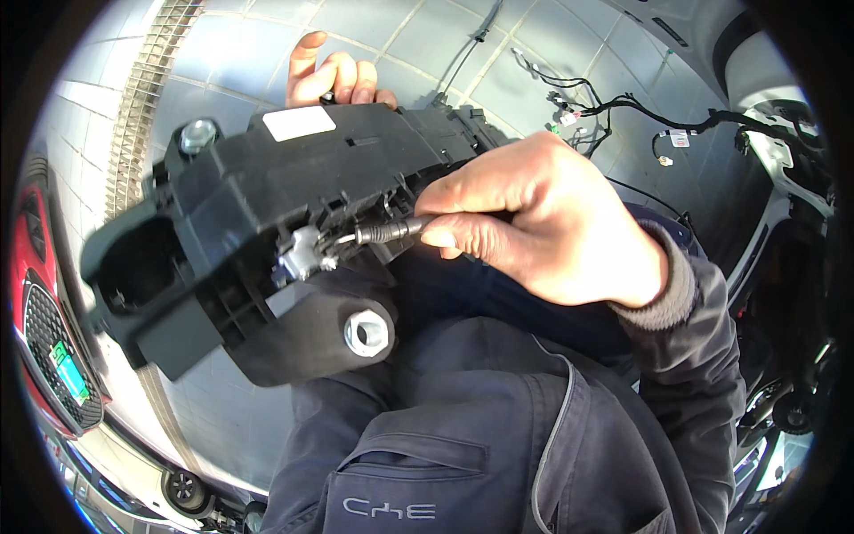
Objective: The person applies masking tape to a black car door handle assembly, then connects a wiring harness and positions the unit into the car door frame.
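A bulky black plastic car mechanism (pixel 267 231), with a white label on its top face and metal bushings at two corners, is held up in front of the person's chest, tilted so that its hollow end points to the lower left. A bright metal lever (pixel 302 254) sits on its near face, and a thin bare wire runs from that lever into the ribbed black cable end (pixel 391 230) just to its right.

The right hand (pixel 543 218) is curled around this cable end, thumb and forefinger pressed together on it, pinching it close to the metal lever. The other fingers are folded in toward the palm. The cuff of a grey knit sleeve (pixel 663 285) covers the wrist.

The left hand (pixel 334 80) grips the far upper edge of the mechanism from behind; only the fingers show over the top, bent around the housing, the forefinger raised a little.

Below the hands is the person's dark work jacket (pixel 463 427). The floor of pale grey tiles (pixel 391 36) lies beyond, with a black wiring harness (pixel 614 111) spread on it at the upper right and a metal drain grate (pixel 142 98) running along the left. A red car front (pixel 49 329) shows at the left edge and white car bodywork (pixel 783 160) at the right.
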The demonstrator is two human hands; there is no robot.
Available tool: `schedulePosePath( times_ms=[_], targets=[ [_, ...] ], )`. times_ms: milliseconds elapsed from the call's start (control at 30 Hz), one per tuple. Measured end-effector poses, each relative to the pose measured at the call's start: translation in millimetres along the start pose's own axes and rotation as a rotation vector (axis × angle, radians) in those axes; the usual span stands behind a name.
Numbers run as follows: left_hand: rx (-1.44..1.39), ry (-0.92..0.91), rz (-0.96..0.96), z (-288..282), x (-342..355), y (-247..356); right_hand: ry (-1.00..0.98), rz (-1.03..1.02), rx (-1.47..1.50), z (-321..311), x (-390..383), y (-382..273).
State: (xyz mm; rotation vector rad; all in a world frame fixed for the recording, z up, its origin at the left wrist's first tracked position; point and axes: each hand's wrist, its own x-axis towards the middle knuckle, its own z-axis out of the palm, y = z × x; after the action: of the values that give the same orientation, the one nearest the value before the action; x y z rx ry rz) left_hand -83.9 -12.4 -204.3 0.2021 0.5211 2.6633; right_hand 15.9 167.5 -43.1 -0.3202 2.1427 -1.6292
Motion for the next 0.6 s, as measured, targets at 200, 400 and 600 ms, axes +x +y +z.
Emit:
schedulePosePath(
  times_ms=[200, 400, 600],
  targets=[
    [-0.058, -0.012, 0.181, 10.8, -7.8, -2.6, 0.195, -0.429, -0.552, 16.1, -11.0, 5.9],
    [-0.097, -0.112, 0.305, 23.2, -10.3, -3.5, 0.294, -0.676, -0.787, 26.7, -13.3, 10.5],
    [-0.16, -0.073, 0.286, 31.3, -11.7, -7.5, 0.278, -0.666, -0.675, 26.6, -10.7, 12.8]
  ],
)
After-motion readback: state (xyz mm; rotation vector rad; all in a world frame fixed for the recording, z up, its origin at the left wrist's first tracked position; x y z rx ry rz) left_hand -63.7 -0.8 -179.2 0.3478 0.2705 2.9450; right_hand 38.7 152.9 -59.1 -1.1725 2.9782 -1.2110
